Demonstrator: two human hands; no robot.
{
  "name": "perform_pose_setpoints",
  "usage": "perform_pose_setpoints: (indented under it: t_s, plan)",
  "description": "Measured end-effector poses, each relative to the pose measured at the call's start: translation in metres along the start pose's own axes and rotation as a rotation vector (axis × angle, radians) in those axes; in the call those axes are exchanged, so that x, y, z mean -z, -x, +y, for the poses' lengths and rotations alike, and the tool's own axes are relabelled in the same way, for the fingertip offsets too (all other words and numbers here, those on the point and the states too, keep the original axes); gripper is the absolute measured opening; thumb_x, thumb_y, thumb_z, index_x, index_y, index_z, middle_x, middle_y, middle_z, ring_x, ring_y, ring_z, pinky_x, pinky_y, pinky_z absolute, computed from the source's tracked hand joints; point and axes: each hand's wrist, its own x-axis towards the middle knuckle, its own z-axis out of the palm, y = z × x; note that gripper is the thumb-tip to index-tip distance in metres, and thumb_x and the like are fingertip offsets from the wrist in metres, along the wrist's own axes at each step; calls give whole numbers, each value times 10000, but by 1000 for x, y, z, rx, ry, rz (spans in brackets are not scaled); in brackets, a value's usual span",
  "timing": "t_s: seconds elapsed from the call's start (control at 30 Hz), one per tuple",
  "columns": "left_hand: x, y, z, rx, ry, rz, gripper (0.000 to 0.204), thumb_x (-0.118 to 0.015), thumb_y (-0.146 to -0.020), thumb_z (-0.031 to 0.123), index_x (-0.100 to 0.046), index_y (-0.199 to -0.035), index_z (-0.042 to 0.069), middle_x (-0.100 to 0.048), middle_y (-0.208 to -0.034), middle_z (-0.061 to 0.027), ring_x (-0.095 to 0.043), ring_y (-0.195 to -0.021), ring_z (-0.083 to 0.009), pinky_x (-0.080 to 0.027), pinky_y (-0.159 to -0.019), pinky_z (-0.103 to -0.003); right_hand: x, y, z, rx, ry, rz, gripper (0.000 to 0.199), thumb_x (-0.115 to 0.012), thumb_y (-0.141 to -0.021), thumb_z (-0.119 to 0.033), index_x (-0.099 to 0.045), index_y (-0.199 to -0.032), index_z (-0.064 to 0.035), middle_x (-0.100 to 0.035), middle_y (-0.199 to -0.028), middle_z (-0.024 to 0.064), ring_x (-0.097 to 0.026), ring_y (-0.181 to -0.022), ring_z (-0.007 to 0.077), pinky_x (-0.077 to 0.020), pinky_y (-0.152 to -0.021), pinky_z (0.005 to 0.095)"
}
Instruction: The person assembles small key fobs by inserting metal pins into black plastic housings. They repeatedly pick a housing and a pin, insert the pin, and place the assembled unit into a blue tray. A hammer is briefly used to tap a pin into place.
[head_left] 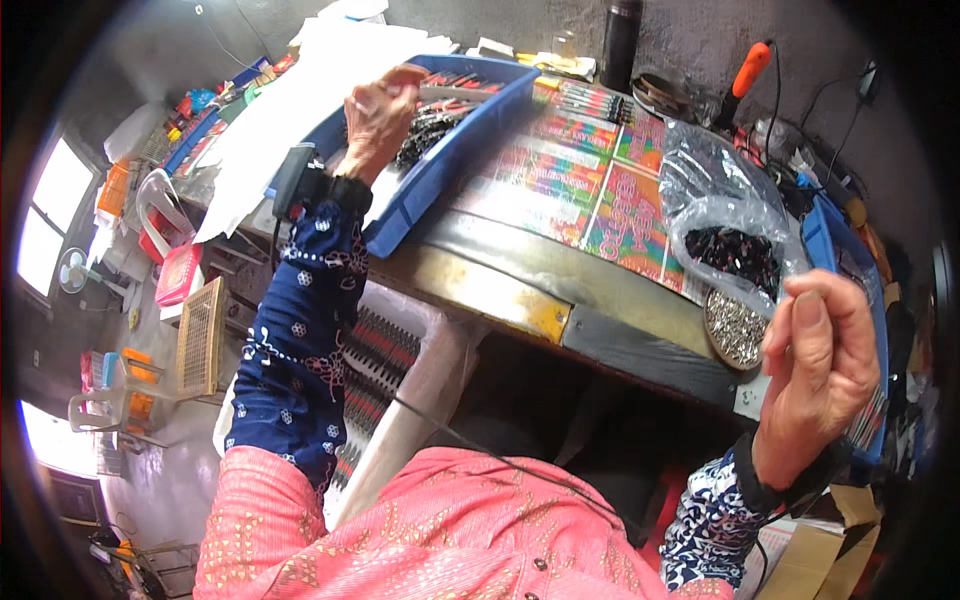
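Pink patterned shirt (450,530) nearest; right hand (818,370) pinched near front-right corner of metal-edged table (480,262), left hand (378,122) half-curled over blue plastic tray (462,152), holds unclear; light touch seems best.

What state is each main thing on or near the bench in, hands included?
Blue tray: holding black parts
Left hand: at tray, fingers bent, grip unclear
Right hand: raised, fingers curled, grip unclear
Plastic bag: open, dark parts inside
Round dish: filled with metallic parts
Cardboard box: flaps open
Orange-handled tool: tilted, handle up
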Motion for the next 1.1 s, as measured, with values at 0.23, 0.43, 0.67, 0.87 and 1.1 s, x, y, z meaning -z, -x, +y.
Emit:
perform_pose_setpoints:
  t_s: [0.23,0.43,0.67,0.87,1.1]
  plan:
    - [2,9,-32,183,-38,-121,205,-602,-843,116,-743,-978,53,-732,-826,-68,-663,-739,-114,-526,-684,-260,3,6,9,-41,45,-19,101,-649,-929,-71,-637,-945,28,-592,-731,29,-499,-545,50,-344,-471,181]
    - [-13,5,-26,-13,-203,-208,171,-637,-838,179,-729,-957,96,-721,-869,-128,-700,-804,-259,-542,-746,-367,8,4,22,-96,91,-61,93,-660,-918,-59,-646,-957,24,-585,-718,16,-508,-565,48,-340,-483,180]
    - [-33,-26,-22,-61,-510,-278,130,-618,-869,218,-719,-894,140,-685,-839,-154,-673,-833,-350,-529,-746,-447,29,-3,32,-156,143,-87,67,-653,-917,-43,-652,-949,15,-581,-724,-5,-512,-594,37,-357,-513,178]
    - [-56,-39,-27,-174,-500,-348,200,-604,-826,242,-714,-792,78,-690,-794,-193,-691,-778,-379,-552,-708,-479,62,-17,34,-189,466,-70,48,-632,-925,-38,-640,-917,8,-580,-744,-8,-520,-621,39,-405,-561,190]
    - [-80,-60,-47,-89,-687,-502,219,-523,-901,164,-684,-939,20,-695,-912,-225,-695,-882,-384,-559,-745,-489,113,-50,42,-224,537,90,66,-615,-927,-30,-628,-875,9,-562,-715,-27,-502,-625,29,-396,-558,196]
